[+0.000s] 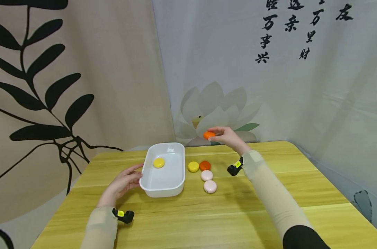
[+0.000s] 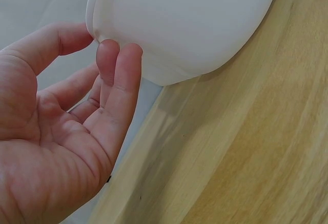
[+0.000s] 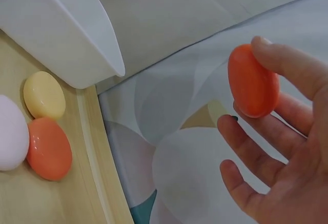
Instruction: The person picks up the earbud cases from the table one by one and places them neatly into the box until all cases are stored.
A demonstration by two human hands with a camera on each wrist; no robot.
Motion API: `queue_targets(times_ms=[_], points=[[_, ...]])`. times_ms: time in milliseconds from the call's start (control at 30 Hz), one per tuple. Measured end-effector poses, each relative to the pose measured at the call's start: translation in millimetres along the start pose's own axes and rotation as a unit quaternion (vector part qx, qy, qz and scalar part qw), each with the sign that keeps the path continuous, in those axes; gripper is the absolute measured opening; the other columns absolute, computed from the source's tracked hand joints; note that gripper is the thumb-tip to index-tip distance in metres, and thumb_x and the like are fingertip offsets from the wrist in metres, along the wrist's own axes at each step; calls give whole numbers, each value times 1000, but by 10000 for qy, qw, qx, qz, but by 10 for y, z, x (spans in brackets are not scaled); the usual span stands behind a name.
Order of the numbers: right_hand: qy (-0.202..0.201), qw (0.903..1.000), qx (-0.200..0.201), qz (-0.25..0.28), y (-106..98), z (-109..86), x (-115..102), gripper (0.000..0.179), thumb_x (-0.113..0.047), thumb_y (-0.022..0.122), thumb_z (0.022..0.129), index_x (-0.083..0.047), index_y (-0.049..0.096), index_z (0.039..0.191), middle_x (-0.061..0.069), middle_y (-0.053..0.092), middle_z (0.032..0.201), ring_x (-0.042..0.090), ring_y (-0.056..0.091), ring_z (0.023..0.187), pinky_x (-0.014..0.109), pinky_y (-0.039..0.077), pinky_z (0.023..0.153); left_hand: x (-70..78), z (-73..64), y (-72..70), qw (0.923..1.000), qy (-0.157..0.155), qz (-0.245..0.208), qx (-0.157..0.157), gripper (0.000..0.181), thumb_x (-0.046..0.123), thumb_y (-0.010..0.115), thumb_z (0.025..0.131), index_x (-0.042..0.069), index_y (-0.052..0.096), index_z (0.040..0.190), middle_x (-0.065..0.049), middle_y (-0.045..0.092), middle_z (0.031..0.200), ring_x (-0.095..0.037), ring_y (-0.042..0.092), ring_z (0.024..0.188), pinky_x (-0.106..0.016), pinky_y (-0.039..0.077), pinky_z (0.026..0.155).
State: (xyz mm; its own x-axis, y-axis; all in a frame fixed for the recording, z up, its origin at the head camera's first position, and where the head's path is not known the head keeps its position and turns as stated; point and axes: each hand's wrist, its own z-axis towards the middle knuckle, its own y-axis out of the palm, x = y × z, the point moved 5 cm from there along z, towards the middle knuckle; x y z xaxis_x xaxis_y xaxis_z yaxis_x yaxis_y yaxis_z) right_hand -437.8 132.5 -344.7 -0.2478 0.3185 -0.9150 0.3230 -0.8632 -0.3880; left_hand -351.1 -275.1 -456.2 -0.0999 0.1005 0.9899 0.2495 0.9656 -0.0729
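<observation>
Beyond the table's back edge, my right hand (image 1: 227,136) is raised and pinches a smooth orange oval disc (image 3: 252,82) between thumb and fingers. The other fingers of that hand are spread below the disc. At the left, my left hand (image 1: 125,182) holds the side of a white rectangular basin (image 1: 163,192), its fingertips (image 2: 129,60) and thumb at the rim and wall. Inside the basin lies one yellow disc (image 1: 158,163). Right of it on the table sit another yellow disc (image 1: 193,166), a red-orange disc (image 1: 205,165) and two pale pink discs (image 1: 210,186).
A light wooden table (image 1: 176,224) carries the basin and the loose discs. Behind it hangs a printed curtain (image 1: 129,86) with leaves, a lotus and dark lettering. Both wrists wear a small black camera (image 1: 235,167).
</observation>
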Motion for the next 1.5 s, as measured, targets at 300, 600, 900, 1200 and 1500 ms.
queue_targets(times_ms=[300,600,900,1200,1500], points=[[-71,10000,-64,-16,119,68,-13,52,-20,74,87,-7,57,134,11,58,131,26,59,106,48,43,100,0,-9,-4,10000,-4,-97,18,62,9,58,96,0,29,150,-16,60,106,-19,63,81,-35,56,79],[-150,9998,-123,-104,208,134,-124,49,-21,74,86,-10,60,132,8,61,127,25,59,107,43,45,97,-3,-10,-10,10000,24,-43,57,62,9,58,96,0,29,150,-17,60,107,-19,63,82,-35,56,79],[-247,9994,-188,-167,298,194,-183,50,-18,73,86,-7,59,133,9,63,122,25,59,105,43,46,96,7,-12,0,10000,47,-32,55,62,9,58,96,0,29,150,-12,61,103,-18,63,81,-34,56,79],[-334,9986,-277,-295,372,250,-231,52,-22,74,86,-6,59,133,9,64,121,24,61,104,40,47,94,-17,-3,8,9999,92,-70,31,62,8,58,96,-1,30,150,-14,61,105,-19,64,81,-35,56,78],[-342,9983,-347,-332,441,299,-313,51,-22,75,85,-7,60,131,6,65,118,23,60,104,38,48,94,-1,-15,25,9999,82,-123,10,62,8,58,96,-1,29,150,-9,61,101,-19,64,83,-35,56,79]])
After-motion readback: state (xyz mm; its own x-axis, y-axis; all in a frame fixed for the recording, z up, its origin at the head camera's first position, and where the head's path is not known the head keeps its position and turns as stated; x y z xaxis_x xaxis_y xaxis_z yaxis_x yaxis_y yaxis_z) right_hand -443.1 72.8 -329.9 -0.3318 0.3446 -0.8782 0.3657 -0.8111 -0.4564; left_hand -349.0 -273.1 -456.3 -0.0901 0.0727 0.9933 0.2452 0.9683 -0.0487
